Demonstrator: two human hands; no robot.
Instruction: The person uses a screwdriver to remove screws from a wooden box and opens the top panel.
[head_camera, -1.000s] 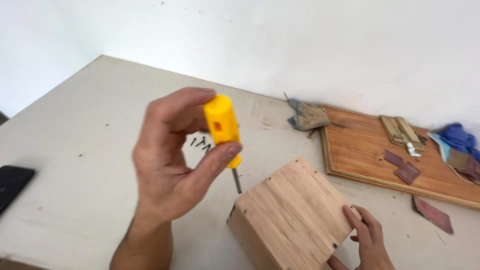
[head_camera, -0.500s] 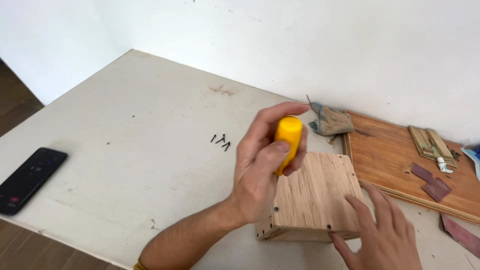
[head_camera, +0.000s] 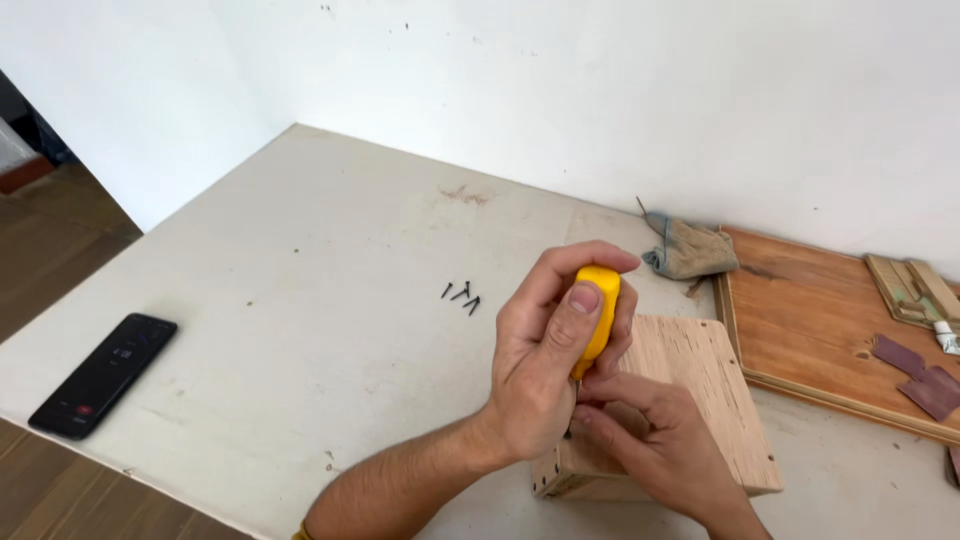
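Gripping the yellow-handled screwdriver (head_camera: 597, 318), your left hand (head_camera: 545, 375) has its fingers wrapped tight around the handle, thumb pressed on its side, the tool upright over the near left corner of the plywood box (head_camera: 690, 400). Your right hand (head_camera: 655, 445) lies on the box top, its fingers pinched together at the screwdriver's shaft, whose tip is hidden. The box sits near the front edge of the worktop (head_camera: 300, 250). Three dark screws (head_camera: 461, 294) lie loose to its left, well apart from it. A black phone (head_camera: 103, 374) rests at the front left edge. Behind the box lies a crumpled rag (head_camera: 690, 250), touching a wooden board (head_camera: 815, 310) at the right.
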